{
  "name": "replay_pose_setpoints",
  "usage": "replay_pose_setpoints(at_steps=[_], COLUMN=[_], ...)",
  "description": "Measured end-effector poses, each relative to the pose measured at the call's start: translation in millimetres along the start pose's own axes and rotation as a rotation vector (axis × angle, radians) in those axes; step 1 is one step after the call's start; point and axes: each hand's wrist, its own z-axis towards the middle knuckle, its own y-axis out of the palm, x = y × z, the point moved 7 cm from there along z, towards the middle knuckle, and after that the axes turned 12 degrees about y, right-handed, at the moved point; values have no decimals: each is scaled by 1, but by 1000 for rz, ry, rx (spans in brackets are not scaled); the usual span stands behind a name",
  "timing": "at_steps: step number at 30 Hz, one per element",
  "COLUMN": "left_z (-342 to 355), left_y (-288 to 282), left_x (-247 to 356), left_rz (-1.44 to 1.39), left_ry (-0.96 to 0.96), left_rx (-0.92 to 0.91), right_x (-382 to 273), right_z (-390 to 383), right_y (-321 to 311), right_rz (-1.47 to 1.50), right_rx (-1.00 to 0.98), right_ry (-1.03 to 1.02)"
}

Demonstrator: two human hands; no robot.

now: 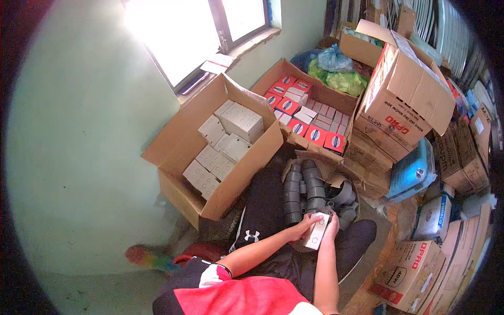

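Observation:
Both hands hold a white plastic junction box (316, 237) with round knockout marks, above my lap. My left hand (302, 227) is closed on its left side, the thumb lying over the top face. Along the right side, my right hand (332, 228) grips it, with the fingertips partly hidden. Just beyond the hands, grey pipe fittings (315, 190) fill an open carton. To the left, an open cardboard box (173, 181) contains several similar white junction boxes (242, 122).
Behind stands a carton (329, 155) of small red-and-white boxes (317, 135). Stacked cartons (391, 128), a blue plastic container (412, 170) and a carton (409, 273) line the right side. A window (176, 37) and pale green wall (89, 157) bound the left.

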Motion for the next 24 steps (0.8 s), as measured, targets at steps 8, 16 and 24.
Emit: replay_pose_setpoints(at_steps=[8, 16, 24], left_z=[8, -3, 16], left_y=[-15, -1, -48], left_x=[50, 84, 60], left_rz=[-868, -1046, -47], left_ry=[21, 129, 259], left_rx=[-132, -363, 61], right_x=[-46, -88, -20], right_z=[-146, -149, -113], right_y=[102, 75, 67], right_rz=[-1017, -592, 166], right_rx=[-507, -120, -701], right_ry=[-757, -964, 354])
